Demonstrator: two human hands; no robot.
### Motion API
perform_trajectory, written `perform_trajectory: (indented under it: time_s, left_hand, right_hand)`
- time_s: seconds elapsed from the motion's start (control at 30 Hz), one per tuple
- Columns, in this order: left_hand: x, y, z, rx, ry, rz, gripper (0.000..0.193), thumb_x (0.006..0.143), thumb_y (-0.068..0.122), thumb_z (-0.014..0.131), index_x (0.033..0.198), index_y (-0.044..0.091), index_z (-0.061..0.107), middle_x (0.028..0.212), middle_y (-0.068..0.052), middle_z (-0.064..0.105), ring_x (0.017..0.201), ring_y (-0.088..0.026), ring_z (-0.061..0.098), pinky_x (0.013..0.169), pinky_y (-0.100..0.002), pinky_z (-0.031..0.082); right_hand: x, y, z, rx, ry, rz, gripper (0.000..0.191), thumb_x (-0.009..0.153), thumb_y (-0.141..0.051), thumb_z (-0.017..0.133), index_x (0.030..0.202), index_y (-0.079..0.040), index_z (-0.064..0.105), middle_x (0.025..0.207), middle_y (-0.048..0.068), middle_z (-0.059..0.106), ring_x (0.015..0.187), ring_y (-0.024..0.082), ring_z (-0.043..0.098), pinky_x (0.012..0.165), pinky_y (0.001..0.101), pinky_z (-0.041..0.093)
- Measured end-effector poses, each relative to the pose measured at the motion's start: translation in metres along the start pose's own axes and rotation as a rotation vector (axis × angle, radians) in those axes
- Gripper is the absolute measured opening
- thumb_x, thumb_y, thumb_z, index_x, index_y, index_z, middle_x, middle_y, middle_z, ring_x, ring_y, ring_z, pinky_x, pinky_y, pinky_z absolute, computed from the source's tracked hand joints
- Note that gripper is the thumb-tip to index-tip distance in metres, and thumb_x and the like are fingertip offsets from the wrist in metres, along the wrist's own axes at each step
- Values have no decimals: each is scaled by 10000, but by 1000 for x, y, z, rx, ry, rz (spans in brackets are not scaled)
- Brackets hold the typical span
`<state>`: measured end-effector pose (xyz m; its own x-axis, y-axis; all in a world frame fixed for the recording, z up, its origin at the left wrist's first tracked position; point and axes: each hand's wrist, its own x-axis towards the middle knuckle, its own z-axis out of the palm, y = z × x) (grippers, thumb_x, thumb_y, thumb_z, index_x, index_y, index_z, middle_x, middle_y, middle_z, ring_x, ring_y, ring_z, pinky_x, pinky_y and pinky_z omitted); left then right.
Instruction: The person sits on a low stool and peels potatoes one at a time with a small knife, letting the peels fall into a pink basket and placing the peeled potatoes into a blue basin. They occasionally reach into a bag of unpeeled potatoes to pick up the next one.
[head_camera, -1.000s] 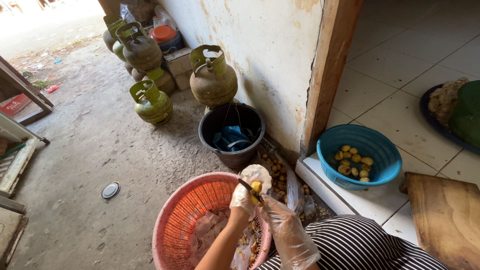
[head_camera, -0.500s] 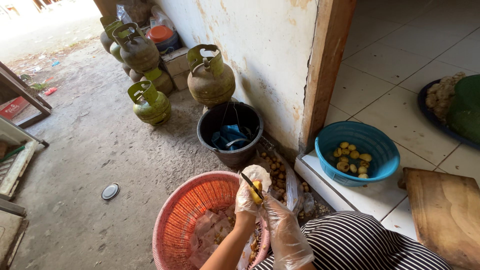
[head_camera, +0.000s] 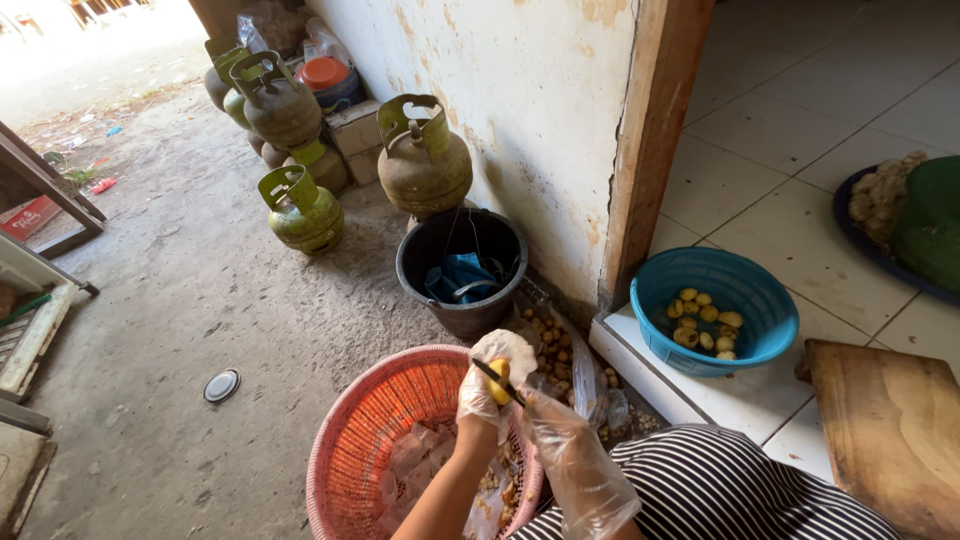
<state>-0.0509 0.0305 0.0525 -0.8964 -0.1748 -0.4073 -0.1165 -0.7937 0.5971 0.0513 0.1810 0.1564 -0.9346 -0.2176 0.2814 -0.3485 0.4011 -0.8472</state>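
Peeling spuds over basket, quick notes:

- left hand (head_camera: 492, 385), clear glove, fingers curled snug round small yellow potato (head_camera: 500, 381), held just above pink basket (head_camera: 365, 440)
- right hand (head_camera: 548, 425), also gloved, closed on dark-handled knife (head_camera: 497, 381), blade lying across potato right at left fingertips
- tip imo: keep strokes short, blade angled away from thumb, turn potato with fingertips, gloves look slippy
- peels below grip land in basket, good
- peeled ones sit in blue bowl (head_camera: 760, 330), off to right of grip
- black bucket (head_camera: 460, 300) just ahead of grip

A small peeled yellow potato (head_camera: 499, 381) and dark knife (head_camera: 497, 381), held above the pink basket (head_camera: 372, 430).
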Motion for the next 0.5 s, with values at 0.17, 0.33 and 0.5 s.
perform_trajectory:
  time_s: [0.17,0.33,0.5]
  left_hand:
    - [-3,3,-16,125,-43,22,339,944,376,672,1110,82,691,875,-3,649,723,-119,566,602,-268,448]
    - [-9,6,-17,174,-91,85,314,935,360,684,1084,84,688,894,-6,662,758,-123,600,641,-277,485]
    - [-8,12,-14,167,-29,43,395,959,422,646,1089,51,691,919,-35,687,787,-143,628,682,-292,527]
  right_hand:
    - [-6,-7,-5,-107,-113,-48,326,986,-101,557,1285,-51,676,1236,122,746,1090,184,773,929,286,635]
    - [-6,-13,-2,-60,-71,31,379,941,-136,624,1308,-40,641,1263,136,721,1133,194,735,972,305,602]
    - [-8,-11,1,-131,-44,-10,365,939,-143,626,1289,-44,663,1268,140,721,1159,215,722,1002,319,577]
